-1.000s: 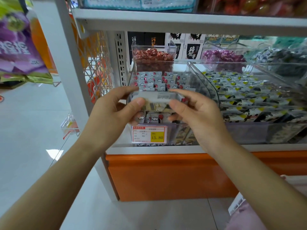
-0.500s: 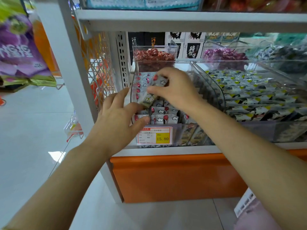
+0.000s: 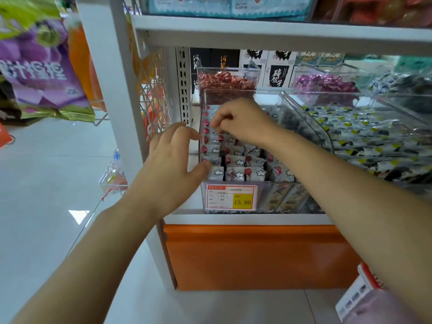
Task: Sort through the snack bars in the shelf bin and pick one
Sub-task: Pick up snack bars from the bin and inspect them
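Ok, left to right. Upper left of the frame: purple snack bag hanging, blurred. Then the white shelf post. Centre-left is the left hand: wide, fingers spread and relaxed, holding nothing, thumb at the front left corner of the clear bin. I can't tell if it actually touches the wall. The price tag sits on the bin's front wall, lower centre.

The snack bars are in that bin, centre of frame. They have grey-white wrappers with a red dot and cloud print, and stand on edge in tight rows. The right hand is inside the bin over the rear rows, knuckles up, fingers curled down into the bars. Can't tell if it pinches one or just parts them; the fingertips are mostly hidden.

My read: the step in hand is sorting, pick not made. To do it well:
- Left hand braces the bin wall so the bin doesn't slide on the shelf.
- Right hand fans the rows with its fingertips, then pinches one bar by its top seam and lifts straight up.
- Rows are packed, so a slanted pull likely drags neighbours out.
- Wrappers look slick, so grip the crimped end, not the flat face.

Right of frame: yellow-and-black bars next door, different stock. Stay out of them.
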`<act>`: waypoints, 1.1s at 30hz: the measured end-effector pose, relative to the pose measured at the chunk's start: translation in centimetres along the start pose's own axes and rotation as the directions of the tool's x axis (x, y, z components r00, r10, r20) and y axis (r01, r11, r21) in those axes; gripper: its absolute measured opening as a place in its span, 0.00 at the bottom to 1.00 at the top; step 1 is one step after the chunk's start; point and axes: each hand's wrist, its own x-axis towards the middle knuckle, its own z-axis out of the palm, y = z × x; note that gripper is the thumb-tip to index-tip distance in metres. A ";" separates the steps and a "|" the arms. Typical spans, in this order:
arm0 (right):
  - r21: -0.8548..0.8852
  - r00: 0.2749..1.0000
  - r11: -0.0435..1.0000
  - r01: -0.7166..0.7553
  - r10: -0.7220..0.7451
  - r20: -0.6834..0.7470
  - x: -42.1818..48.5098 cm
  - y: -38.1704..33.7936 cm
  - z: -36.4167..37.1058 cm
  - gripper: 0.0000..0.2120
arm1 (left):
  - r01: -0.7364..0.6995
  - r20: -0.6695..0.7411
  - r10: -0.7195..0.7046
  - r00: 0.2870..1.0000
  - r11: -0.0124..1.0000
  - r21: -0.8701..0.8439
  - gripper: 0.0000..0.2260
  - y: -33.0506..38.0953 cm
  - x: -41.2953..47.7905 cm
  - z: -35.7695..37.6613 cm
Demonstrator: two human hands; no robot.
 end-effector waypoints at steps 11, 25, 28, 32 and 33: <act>-0.017 0.996 1.000 0.026 -0.028 -0.087 1.2 -0.1 1.6 0.02 | -0.031 -0.071 0.031 0.997 1.000 0.000 0.19 0.1 0.0 -0.2; 0.825 0.853 0.564 0.029 0.416 -0.314 -12.8 0.5 -2.7 0.07 | 0.106 -0.009 -0.124 0.992 0.881 -0.462 0.14 3.8 -1.2 0.3; 0.923 0.847 0.384 0.003 0.489 -0.206 -14.2 1.1 -2.2 0.08 | 0.171 0.087 -0.149 0.985 0.795 -0.582 0.11 4.5 -1.5 0.6; 0.960 0.864 0.277 -0.029 0.490 -0.115 -15.1 1.6 -2.3 0.05 | 0.298 0.178 -0.250 0.952 0.610 -0.734 0.09 4.6 -1.4 1.0; 0.967 0.871 0.250 -0.043 0.484 -0.086 -15.3 1.6 -2.4 0.04 | 0.325 0.202 -0.270 0.941 0.566 -0.758 0.09 4.6 -1.4 1.2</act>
